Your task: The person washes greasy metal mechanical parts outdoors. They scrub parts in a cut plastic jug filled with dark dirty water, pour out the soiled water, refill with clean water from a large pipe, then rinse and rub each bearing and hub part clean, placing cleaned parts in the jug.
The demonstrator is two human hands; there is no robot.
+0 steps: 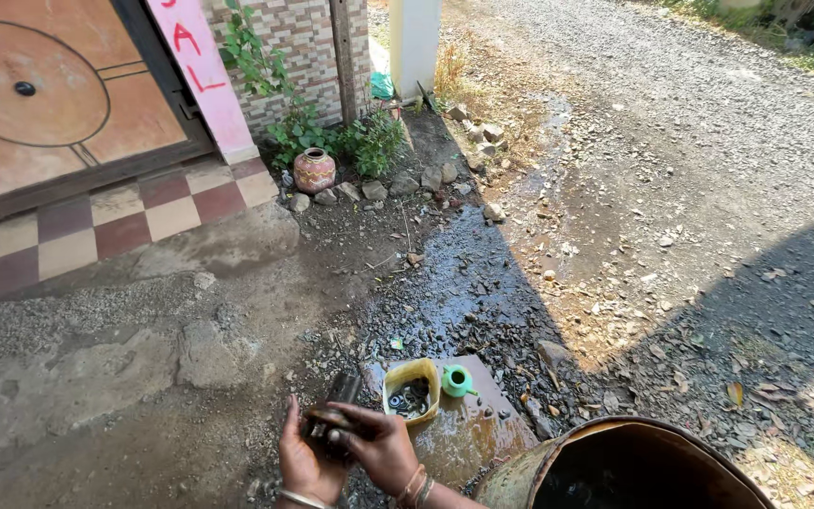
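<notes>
— Head view: both hands meet at six o'clock, left hand (305,462) cupping a greasy dark metal part (330,422), right hand (379,443) curled over it, fingers closed tight.
— Risk?
— Oily grip; it could slip onto the wet slab (473,434), toward the yellow tub (411,388) at one o'clock.

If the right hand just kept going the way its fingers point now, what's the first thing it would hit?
The right hand points leftward, fingers over the dark greasy metal part held against the left hand. That part comes first, already touching. Beyond it lies only bare concrete ground, though depth is hard to judge.
</notes>
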